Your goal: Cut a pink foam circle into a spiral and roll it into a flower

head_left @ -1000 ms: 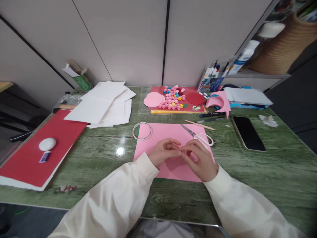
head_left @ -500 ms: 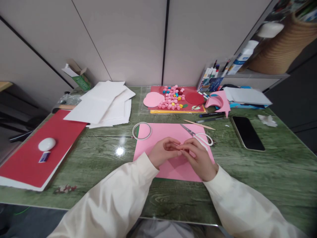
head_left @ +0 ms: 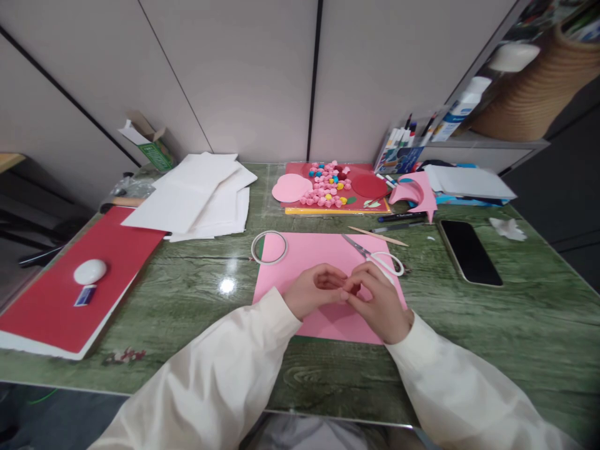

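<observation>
While tape [head_left: 269, 263] overlaps its far left corner, a pink sheet [head_left: 314, 250] lies flat on the surface [head_left: 201, 300], smooth, with green showing at its edge. Above it, the left hand [head_left: 312, 290] is half curled, thumb and fingertips meeting those of the right hand [head_left: 380, 306], which is curled too, its thumb and forefinger close together; whether either grips something small, I cannot tell. White-handled scissors [head_left: 364, 250] rest at the sheet's far right. Farther back, lettering on the green box [head_left: 157, 155], pen box [head_left: 400, 160] and bottle [head_left: 462, 109] is too small to read.
</observation>
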`<state>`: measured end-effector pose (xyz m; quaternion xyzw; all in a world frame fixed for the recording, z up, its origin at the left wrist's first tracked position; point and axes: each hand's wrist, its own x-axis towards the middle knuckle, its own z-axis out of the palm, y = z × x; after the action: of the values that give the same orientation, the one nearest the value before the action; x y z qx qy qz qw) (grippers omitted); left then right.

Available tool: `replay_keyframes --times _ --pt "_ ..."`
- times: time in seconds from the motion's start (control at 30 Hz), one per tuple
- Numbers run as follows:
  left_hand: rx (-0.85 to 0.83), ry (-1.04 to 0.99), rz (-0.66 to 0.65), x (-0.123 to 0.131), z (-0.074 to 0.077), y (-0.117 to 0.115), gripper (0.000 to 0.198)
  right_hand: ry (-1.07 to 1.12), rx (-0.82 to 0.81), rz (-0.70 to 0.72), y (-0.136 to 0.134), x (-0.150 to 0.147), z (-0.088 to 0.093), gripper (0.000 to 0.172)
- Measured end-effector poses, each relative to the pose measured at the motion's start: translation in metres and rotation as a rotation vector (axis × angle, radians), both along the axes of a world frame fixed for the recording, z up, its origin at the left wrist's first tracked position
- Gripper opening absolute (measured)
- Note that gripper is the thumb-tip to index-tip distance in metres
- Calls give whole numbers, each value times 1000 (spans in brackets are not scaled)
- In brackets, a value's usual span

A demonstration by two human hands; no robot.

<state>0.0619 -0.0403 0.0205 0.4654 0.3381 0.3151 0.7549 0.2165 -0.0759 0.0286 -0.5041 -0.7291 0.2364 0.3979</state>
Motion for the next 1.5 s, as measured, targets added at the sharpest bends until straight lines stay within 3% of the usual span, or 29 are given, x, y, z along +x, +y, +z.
replay_keyframes --times 0.2,0.43,0.77,0.97,1.17,1.5 --pt "29 14 10 0 -2 0 37 -9 -13 -2 -1 -1 1 9" --pt "-79 -48 55 -2 3 1 34 35 -27 12 -1 -3 7 2" --pt "-57 -76 71 0 3 2 37 -43 25 114 0 0 1 28" --pt "-62 -64 94 1 2 0 37 -12 33 8 1 0 -3 19" --pt "-67 -48 36 0 -1 0 39 14 32 -62 2 1 -1 7" --pt "-79 -50 6 2 1 -1 38 15 5 -18 1 -1 0 15"
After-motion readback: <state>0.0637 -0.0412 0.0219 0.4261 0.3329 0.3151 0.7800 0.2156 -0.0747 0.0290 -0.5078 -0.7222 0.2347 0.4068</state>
